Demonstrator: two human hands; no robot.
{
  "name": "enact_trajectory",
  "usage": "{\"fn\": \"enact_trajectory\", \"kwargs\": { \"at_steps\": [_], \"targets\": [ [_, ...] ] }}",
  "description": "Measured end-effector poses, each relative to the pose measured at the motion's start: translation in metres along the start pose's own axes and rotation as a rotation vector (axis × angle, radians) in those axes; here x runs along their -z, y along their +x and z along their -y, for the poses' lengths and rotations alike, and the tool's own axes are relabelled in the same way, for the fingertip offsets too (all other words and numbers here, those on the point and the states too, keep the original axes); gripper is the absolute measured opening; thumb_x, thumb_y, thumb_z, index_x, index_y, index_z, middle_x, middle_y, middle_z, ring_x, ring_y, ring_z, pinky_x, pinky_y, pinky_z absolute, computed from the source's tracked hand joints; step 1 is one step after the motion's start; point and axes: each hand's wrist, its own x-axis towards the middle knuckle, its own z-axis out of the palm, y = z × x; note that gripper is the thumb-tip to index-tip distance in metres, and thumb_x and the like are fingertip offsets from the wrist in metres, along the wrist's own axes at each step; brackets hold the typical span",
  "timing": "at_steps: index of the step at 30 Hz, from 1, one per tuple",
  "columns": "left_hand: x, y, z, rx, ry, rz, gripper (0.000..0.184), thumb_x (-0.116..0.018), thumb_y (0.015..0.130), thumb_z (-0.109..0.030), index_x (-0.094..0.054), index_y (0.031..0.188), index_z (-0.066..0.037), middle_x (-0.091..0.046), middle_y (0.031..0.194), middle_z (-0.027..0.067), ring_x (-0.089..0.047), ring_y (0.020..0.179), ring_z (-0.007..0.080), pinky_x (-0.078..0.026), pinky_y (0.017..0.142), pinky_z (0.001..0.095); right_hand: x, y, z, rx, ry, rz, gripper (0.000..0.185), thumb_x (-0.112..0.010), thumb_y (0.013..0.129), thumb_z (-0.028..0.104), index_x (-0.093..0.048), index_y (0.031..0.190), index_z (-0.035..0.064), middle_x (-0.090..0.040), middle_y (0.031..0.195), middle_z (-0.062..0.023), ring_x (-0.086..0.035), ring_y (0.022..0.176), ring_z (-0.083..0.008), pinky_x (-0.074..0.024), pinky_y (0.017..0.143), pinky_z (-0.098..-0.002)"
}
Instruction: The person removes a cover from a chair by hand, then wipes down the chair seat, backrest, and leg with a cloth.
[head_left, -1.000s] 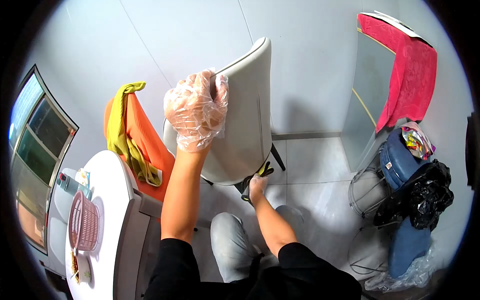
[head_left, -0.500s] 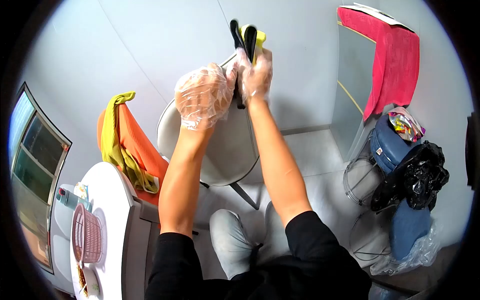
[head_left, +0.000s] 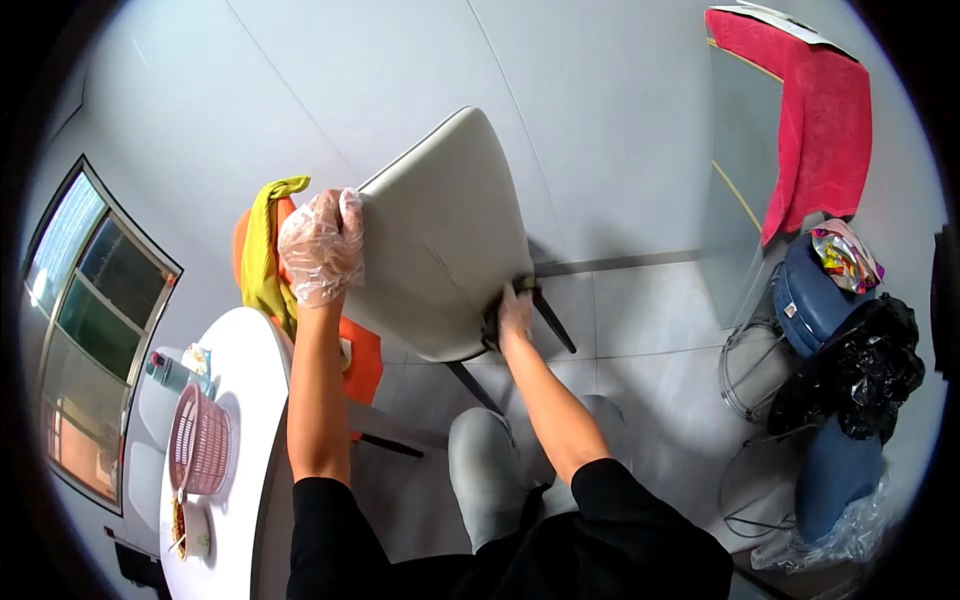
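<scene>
A light grey chair point(head_left: 450, 220) with dark legs is before me, its broad shell tilted. Through a clear plastic glove, my left hand point(head_left: 322, 248) is closed over the chair's left edge, its fingertips partly hidden. Low on the chair's right side, my right hand point(head_left: 514, 314), also gloved, is closed on a black cloth point(head_left: 491, 322) that touches the shell. Only small dark parts of the cloth show around the fingers. Just behind my left hand hangs a yellow-green cloth point(head_left: 262, 250) over an orange chair point(head_left: 362, 365).
At left is a white table point(head_left: 240, 370) with a pink basket point(head_left: 199, 440), a bowl point(head_left: 194, 530) and a bottle point(head_left: 172, 372). To the right are blue stools point(head_left: 803, 290), a black plastic bag point(head_left: 860, 370) and a cabinet point(head_left: 740, 190) draped with a red cloth point(head_left: 815, 130).
My hands were together high up with the black cloth and something yellow. My left hand has moved left onto the chair's edge; my right hand has gone down with the cloth. The chair appears turned.
</scene>
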Motion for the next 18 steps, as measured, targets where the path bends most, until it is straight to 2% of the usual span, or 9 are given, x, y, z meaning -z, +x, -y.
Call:
{"fn": "enact_trajectory", "kwargs": {
  "at_steps": [2, 4, 5, 7, 10, 11, 14, 16, 18],
  "targets": [
    [0.007, 0.011, -0.018, 0.015, 0.122, 0.090, 0.030, -0.062, 0.095, -0.029, -0.060, 0.074, -0.008, -0.058, 0.062, 0.0116, -0.059, 0.059, 0.0309, -0.046, 0.059, 0.0425, -0.041, 0.001, 0.048, 0.364, -0.026, -0.047, 0.057, -0.066, 0.095, 0.031, -0.049, 0.134, -0.0076, -0.056, 0.133, -0.0246, -0.051, 0.125, -0.0344, -0.0372, 0.109, -0.0427],
    [-0.002, 0.018, -0.029, -0.069, 0.149, 0.129, 0.036, -0.060, 0.096, -0.034, -0.060, 0.072, -0.007, -0.061, 0.064, 0.0128, -0.062, 0.062, 0.0321, -0.048, 0.063, 0.0440, -0.049, -0.040, 0.151, 0.484, -0.108, 0.100, 0.067, -0.056, 0.098, 0.047, -0.050, 0.134, -0.0095, -0.045, 0.144, -0.0313, -0.044, 0.131, -0.0456, -0.0332, 0.113, -0.0498],
    [-0.004, 0.025, -0.043, -0.043, 0.141, 0.157, 0.037, -0.060, 0.096, -0.035, -0.060, 0.072, -0.007, -0.062, 0.065, 0.0131, -0.062, 0.063, 0.0325, -0.049, 0.063, 0.0441, -0.067, -0.040, 0.170, 0.729, -0.026, 0.026, 0.068, -0.055, 0.098, 0.050, -0.050, 0.135, -0.0078, -0.043, 0.145, -0.0320, -0.044, 0.131, -0.0475, -0.0337, 0.112, -0.0530],
    [-0.016, 0.036, -0.060, 0.021, 0.119, 0.182, 0.039, -0.060, 0.095, -0.038, -0.062, 0.072, -0.007, -0.065, 0.068, 0.0144, -0.065, 0.065, 0.0336, -0.050, 0.064, 0.0447, -0.080, -0.063, 0.229, 0.780, -0.081, 0.014, 0.066, -0.051, 0.099, 0.052, -0.049, 0.139, -0.0003, -0.040, 0.149, -0.0310, -0.043, 0.132, -0.0490, -0.0345, 0.112, -0.0539],
    [-0.033, 0.041, -0.066, 0.020, 0.189, 0.196, 0.039, -0.062, 0.094, -0.040, -0.063, 0.074, -0.007, -0.066, 0.069, 0.0152, -0.065, 0.065, 0.0342, -0.050, 0.061, 0.0454, -0.076, -0.076, 0.267, 0.979, 0.006, 0.097, 0.047, -0.062, 0.096, 0.033, -0.055, 0.133, 0.0051, -0.052, 0.130, -0.0274, -0.053, 0.117, -0.0447, -0.0466, 0.096, -0.0518],
    [-0.034, 0.040, -0.068, 0.053, 0.208, 0.175, 0.043, -0.061, 0.093, -0.044, -0.064, 0.072, -0.007, -0.065, 0.066, 0.0145, -0.064, 0.061, 0.0335, -0.050, 0.059, 0.0458, -0.076, -0.072, 0.258, 1.047, -0.028, 0.034, 0.041, -0.065, 0.093, 0.021, -0.057, 0.129, 0.0050, -0.055, 0.116, -0.0262, -0.055, 0.110, -0.0429, -0.0488, 0.089, -0.0502],
    [-0.035, 0.037, -0.067, 0.047, 0.239, 0.111, 0.045, -0.060, 0.093, -0.046, -0.065, 0.069, -0.008, -0.063, 0.062, 0.0127, -0.063, 0.058, 0.0320, -0.050, 0.058, 0.0450, -0.066, -0.036, 0.166, 1.173, -0.164, -0.141, 0.048, -0.066, 0.091, 0.018, -0.056, 0.134, -0.0020, -0.056, 0.132, -0.0290, -0.053, 0.121, -0.0468, -0.0463, 0.100, -0.0489],
    [-0.043, 0.037, -0.068, 0.054, 0.287, 0.086, 0.046, -0.061, 0.093, -0.046, -0.064, 0.066, -0.009, -0.062, 0.058, 0.0112, -0.062, 0.055, 0.0310, -0.049, 0.057, 0.0437, -0.054, 0.005, 0.043, 0.759, -0.304, -0.116, 0.050, -0.064, 0.093, 0.019, -0.054, 0.136, -0.0053, -0.053, 0.140, -0.0282, -0.052, 0.126, -0.0462, -0.0435, 0.106, -0.0483],
    [-0.041, 0.038, -0.073, 0.116, 0.309, 0.109, 0.045, -0.062, 0.093, -0.045, -0.064, 0.065, -0.010, -0.062, 0.058, 0.0112, -0.062, 0.055, 0.0310, -0.049, 0.056, 0.0429, -0.030, 0.028, -0.051, 0.460, 0.030, -0.242, 0.050, -0.062, 0.096, 0.029, -0.057, 0.132, -0.0049, -0.057, 0.137, -0.0257, -0.053, 0.127, -0.0434, -0.0413, 0.108, -0.0477]
  ]
}}
